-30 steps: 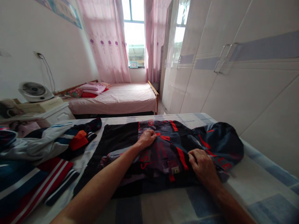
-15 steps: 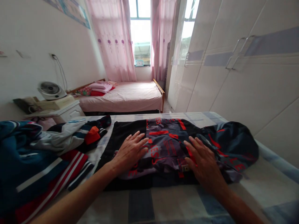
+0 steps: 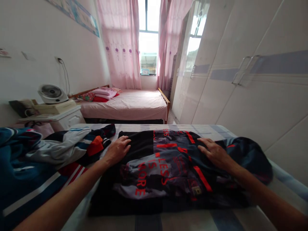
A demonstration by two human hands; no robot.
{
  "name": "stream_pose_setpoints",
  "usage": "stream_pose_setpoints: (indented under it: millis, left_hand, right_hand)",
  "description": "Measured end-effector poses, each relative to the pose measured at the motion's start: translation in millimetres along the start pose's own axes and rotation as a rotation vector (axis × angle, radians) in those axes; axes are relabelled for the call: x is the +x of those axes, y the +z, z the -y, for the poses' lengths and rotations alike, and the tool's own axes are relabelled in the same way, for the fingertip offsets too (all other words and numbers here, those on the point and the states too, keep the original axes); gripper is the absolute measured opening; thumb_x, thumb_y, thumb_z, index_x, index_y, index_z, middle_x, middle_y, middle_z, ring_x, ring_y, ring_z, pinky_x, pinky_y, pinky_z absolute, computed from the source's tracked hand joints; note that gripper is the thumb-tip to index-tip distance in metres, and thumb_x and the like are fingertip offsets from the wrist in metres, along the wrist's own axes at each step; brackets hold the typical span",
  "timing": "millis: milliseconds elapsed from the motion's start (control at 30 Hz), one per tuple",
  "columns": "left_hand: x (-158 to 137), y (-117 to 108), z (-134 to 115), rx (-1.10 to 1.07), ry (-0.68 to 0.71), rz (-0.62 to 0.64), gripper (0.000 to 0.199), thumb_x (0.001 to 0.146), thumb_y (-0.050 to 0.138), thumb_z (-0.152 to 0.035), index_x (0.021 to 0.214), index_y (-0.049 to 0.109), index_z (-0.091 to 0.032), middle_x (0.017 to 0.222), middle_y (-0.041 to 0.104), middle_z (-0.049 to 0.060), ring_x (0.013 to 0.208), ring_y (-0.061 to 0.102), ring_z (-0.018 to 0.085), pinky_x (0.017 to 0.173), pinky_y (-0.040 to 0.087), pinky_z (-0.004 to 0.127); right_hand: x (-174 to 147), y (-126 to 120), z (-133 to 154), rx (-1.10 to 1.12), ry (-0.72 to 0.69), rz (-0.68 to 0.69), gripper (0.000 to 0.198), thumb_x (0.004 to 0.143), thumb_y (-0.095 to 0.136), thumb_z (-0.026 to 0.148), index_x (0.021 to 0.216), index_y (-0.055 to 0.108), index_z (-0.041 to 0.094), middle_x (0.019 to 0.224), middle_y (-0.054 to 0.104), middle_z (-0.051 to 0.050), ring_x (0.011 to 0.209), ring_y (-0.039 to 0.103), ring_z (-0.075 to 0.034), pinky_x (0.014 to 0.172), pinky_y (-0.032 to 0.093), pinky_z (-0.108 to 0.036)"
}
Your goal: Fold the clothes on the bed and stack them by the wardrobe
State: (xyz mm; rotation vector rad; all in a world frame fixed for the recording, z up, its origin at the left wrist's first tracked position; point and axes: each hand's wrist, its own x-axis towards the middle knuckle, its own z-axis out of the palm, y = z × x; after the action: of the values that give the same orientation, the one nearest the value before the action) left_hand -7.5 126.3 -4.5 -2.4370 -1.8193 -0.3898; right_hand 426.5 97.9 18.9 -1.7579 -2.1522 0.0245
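A dark jacket (image 3: 175,163) with grey camouflage panels and red lettering lies folded and flattened across the bed in front of me. Its hood (image 3: 250,157) bulges at the right end. My left hand (image 3: 117,150) rests on the black far-left part of the jacket, fingers stretched out. On its right side, near the base of the hood, my right hand (image 3: 214,154) lies on the cloth with its fingers apart. Neither hand grips anything that I can see.
A heap of clothes (image 3: 57,147) lies close on the left. The checked bedsheet (image 3: 149,223) is under the jacket. Beyond stand another bed (image 3: 139,102), a small cabinet (image 3: 67,120) bearing a fan (image 3: 53,93), and a white wardrobe (image 3: 255,106) along the right.
Both hands have moved apart and outward, the left to the far-left edge, the right toward the hood. More of the red lettering shows. The view has tilted slightly upward.
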Motion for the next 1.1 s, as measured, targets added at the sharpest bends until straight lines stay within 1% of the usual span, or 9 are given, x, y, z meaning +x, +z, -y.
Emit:
stream_pose_setpoints:
  millis: [133, 267, 433, 500, 600, 767, 933, 1033, 1100]
  left_hand:
    - [49, 5, 26, 0.035, -0.044, 0.058, 0.042, 0.081, 0.051, -0.023, 0.123, 0.056, -0.016, 0.136, 0.049, 0.013, 0.128, 0.042, 0.027, 0.105, 0.034, 0.040]
    - [80, 17, 44, 0.045, -0.051, 0.179, 0.051, 0.073, 0.059, -0.018, 0.124, 0.054, -0.018, 0.133, 0.052, 0.012, 0.127, 0.043, 0.027, 0.104, 0.035, 0.038]
    - [100, 26, 61, 0.042, -0.089, 0.298, 0.046, 0.080, 0.061, -0.025, 0.125, 0.052, -0.019, 0.125, 0.056, 0.011, 0.113, 0.054, 0.025, 0.094, 0.044, 0.042]
    - [104, 26, 64, 0.043, -0.088, 0.307, 0.035, 0.085, 0.057, -0.032, 0.117, 0.055, -0.017, 0.120, 0.057, 0.010, 0.105, 0.057, 0.022, 0.089, 0.047, 0.044]
    - [103, 21, 64, 0.043, -0.076, 0.275, 0.019, 0.084, 0.058, -0.029, 0.098, 0.062, -0.016, 0.102, 0.063, 0.006, 0.094, 0.060, 0.019, 0.082, 0.049, 0.037]
    - [82, -5, 52, 0.038, -0.066, 0.049, 0.015, 0.078, 0.050, -0.018, 0.089, 0.061, -0.021, 0.097, 0.060, 0.005, 0.093, 0.058, 0.020, 0.078, 0.045, 0.029]
    - [19, -36, 38, 0.038, -0.025, -0.158, 0.016, 0.082, 0.043, -0.019, 0.089, 0.057, -0.020, 0.096, 0.056, 0.007, 0.097, 0.053, 0.022, 0.084, 0.042, 0.032]
    - [-31, -32, 32, 0.066, 0.072, -0.179, 0.016, 0.082, 0.044, -0.016, 0.089, 0.058, -0.019, 0.095, 0.057, 0.007, 0.095, 0.053, 0.023, 0.086, 0.041, 0.034]
    - [-57, -23, 28, 0.073, 0.101, -0.094, 0.021, 0.081, 0.043, -0.010, 0.090, 0.060, -0.019, 0.096, 0.059, 0.008, 0.093, 0.054, 0.023, 0.088, 0.041, 0.035]
  right_hand:
    - [66, 23, -40, -0.093, 0.178, 0.026, 0.049, 0.086, 0.040, 0.036, 0.126, 0.053, 0.010, 0.131, 0.053, -0.017, 0.123, 0.047, -0.027, 0.102, 0.037, -0.038]
    - [107, 48, -57, -0.109, 0.246, 0.051, 0.050, 0.085, 0.041, 0.035, 0.125, 0.054, 0.008, 0.128, 0.055, -0.019, 0.121, 0.050, -0.026, 0.099, 0.039, -0.035]
    - [130, 65, -61, -0.091, 0.252, 0.097, 0.048, 0.077, 0.051, 0.035, 0.115, 0.062, 0.008, 0.118, 0.063, -0.017, 0.111, 0.057, -0.026, 0.091, 0.044, -0.030]
    - [134, 67, -61, -0.080, 0.255, 0.098, 0.041, 0.071, 0.057, 0.032, 0.105, 0.067, 0.013, 0.108, 0.068, -0.013, 0.104, 0.061, -0.025, 0.086, 0.046, -0.030]
    - [137, 63, -59, -0.052, 0.248, 0.073, 0.027, 0.066, 0.058, 0.026, 0.089, 0.070, 0.019, 0.091, 0.072, -0.007, 0.093, 0.064, -0.024, 0.079, 0.047, -0.028]
    - [118, 32, -44, -0.002, 0.216, -0.095, 0.033, 0.072, 0.047, 0.028, 0.098, 0.064, 0.017, 0.100, 0.069, -0.009, 0.094, 0.063, -0.022, 0.079, 0.046, -0.028]
    - [55, -7, -33, 0.097, 0.153, -0.256, 0.032, 0.074, 0.044, 0.036, 0.099, 0.057, 0.020, 0.099, 0.067, -0.010, 0.090, 0.062, -0.024, 0.077, 0.046, -0.031]
    - [8, -7, -36, 0.157, 0.147, -0.224, 0.027, 0.073, 0.047, 0.037, 0.093, 0.056, 0.023, 0.095, 0.067, -0.011, 0.085, 0.063, -0.026, 0.074, 0.048, -0.035]
    - [-17, 4, -41, 0.167, 0.154, -0.166, 0.024, 0.071, 0.049, 0.036, 0.089, 0.056, 0.024, 0.094, 0.068, -0.010, 0.085, 0.064, -0.028, 0.074, 0.049, -0.037]
